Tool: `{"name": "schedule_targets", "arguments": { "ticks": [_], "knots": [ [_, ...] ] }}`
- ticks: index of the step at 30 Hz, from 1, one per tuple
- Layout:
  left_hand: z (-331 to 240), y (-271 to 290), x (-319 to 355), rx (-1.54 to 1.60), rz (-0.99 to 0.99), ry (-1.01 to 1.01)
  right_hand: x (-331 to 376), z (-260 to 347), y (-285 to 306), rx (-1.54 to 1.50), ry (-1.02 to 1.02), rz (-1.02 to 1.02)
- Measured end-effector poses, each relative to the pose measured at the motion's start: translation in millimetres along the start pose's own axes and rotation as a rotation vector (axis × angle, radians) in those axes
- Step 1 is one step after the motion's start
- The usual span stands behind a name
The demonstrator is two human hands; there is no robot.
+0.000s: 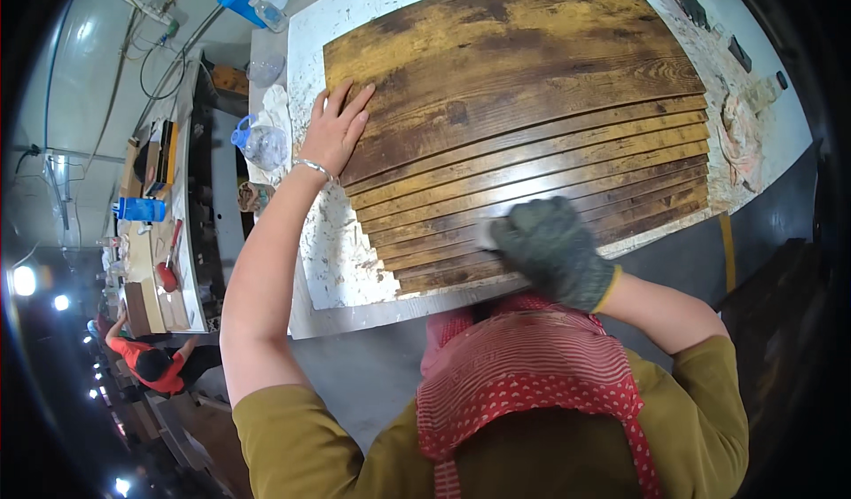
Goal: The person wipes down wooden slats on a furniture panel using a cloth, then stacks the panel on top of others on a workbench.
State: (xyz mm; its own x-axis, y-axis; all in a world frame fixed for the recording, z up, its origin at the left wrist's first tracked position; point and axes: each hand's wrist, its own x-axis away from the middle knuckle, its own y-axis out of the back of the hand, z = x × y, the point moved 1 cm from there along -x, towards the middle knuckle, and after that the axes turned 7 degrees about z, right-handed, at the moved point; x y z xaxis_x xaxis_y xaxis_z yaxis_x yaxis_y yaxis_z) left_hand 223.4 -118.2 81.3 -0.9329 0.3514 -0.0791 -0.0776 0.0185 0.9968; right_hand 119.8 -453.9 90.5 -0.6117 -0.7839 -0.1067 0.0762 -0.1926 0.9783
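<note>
A stack of brown wood-grain boards (514,65) lies fanned out on the worktable, each lower one sticking out a little nearer to me, like steps. My left hand (335,134), bare with a bracelet at the wrist, rests on the top board's left edge, fingers spread. Over the stepped front edges is my right hand (551,249), in a dark grey knitted glove with a yellow cuff. Its fingers are closed, and a small pale thing (487,235) shows beside them. What that is I cannot make out; the glove hides most of it.
The white worktable (324,268) is spotted with brown stains. Left of the boards stand a clear plastic jug (264,147) and a blue-capped bottle (239,1). A crumpled stained cloth (743,140) lies at the right. Far left, a person in red (158,366) is at another bench.
</note>
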Motion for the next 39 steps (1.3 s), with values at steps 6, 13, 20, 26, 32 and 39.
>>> {"name": "schedule_targets", "arguments": {
  "ticks": [6,13,20,26,32,39],
  "knots": [
    [-6,1,-14,-0.002,0.015,-0.002,-54,47,-38,-0.057,0.268,-0.144],
    [-4,4,-3,0.048,0.061,0.054,18,4,-13,0.065,0.077,-0.078],
    [0,-2,-8,0.039,0.031,0.008,-35,42,-30,-0.142,0.148,-0.148],
    [-2,2,-6,0.014,0.037,0.034,20,10,-5,-0.054,0.016,-0.022],
    [-3,-1,-13,0.041,0.018,-0.042,-80,48,-29,-0.144,0.212,-0.276],
    [-3,0,-8,0.072,0.049,0.059,19,-40,-9,-0.126,-0.153,-0.309]
  ]
}}
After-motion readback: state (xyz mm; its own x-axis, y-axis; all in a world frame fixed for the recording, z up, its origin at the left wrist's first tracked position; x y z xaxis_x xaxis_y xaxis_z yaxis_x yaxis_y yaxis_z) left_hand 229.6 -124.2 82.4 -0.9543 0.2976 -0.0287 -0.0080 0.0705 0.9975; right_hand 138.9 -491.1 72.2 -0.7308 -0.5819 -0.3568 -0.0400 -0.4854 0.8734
